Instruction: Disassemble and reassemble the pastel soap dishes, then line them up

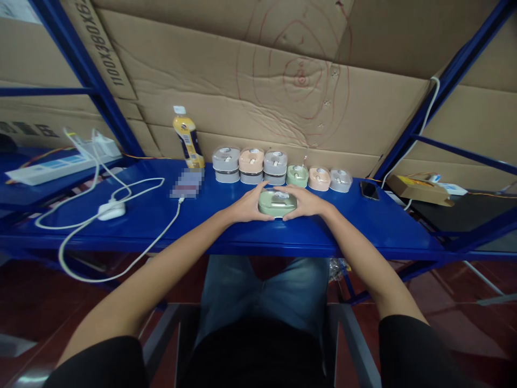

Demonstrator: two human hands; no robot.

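Between my two hands is a green lunch box point(278, 205) with a clear, shiny lid, low at the blue table's near side. My left hand point(249, 206) wraps round its left end, and my right hand point(306, 202) grips the right end. Both thumbs lie along the near side; the other fingers curve behind it. Just beyond my hands stands a row of similar boxes: a stacked grey one point(226, 159), a stacked peach one point(251, 160), another grey stack point(275, 161), then single green point(298, 175), peach point(319, 179) and grey point(340, 180) boxes.
A yellow drink bottle point(188, 139) stands at the back left, with a pixelated device point(187, 183) before it. A white cable and charger point(111, 209) lie left. A phone point(369, 190) and an open carton point(420, 189) are right. Cardboard point(194, 64) and blue posts border the table.
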